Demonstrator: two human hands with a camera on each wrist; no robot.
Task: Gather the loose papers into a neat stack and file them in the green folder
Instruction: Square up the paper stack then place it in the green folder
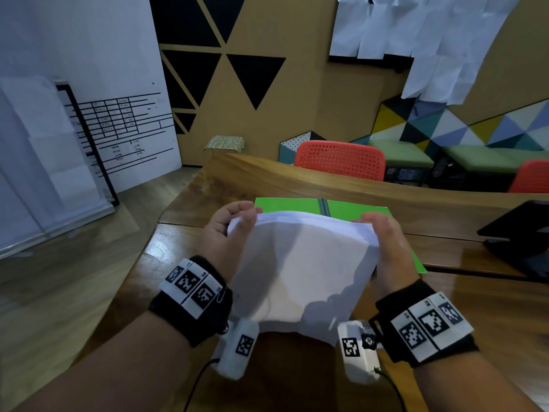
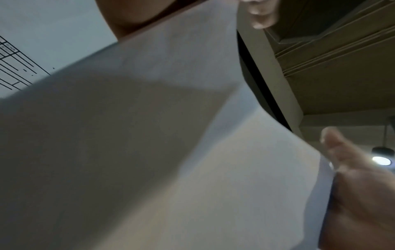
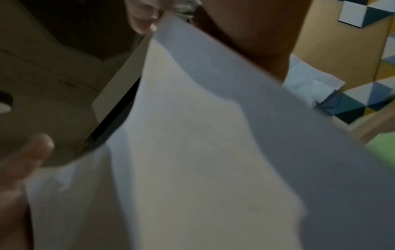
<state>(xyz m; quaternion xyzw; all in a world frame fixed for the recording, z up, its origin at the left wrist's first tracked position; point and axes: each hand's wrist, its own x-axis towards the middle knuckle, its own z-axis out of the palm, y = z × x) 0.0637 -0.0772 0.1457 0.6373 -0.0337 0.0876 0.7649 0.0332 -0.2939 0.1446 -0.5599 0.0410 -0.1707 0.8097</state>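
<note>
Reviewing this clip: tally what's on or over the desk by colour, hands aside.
White: 1, the paper stack, gripped by left hand and right hand; sheets uncountable
Green: 1, the green folder, lying open
Black: 1, a dark device at the right edge
Total: 3

We see the stack of papers (image 1: 300,263) held above the table (image 1: 184,233), between the left hand (image 1: 221,233) on its left edge and the right hand (image 1: 392,248) on its right. The folder (image 1: 297,205) lies open on the table just beyond and partly under the papers. A chair (image 1: 340,159) stands behind the table's far edge, and a laptop (image 1: 523,236) sits at the right.
</note>
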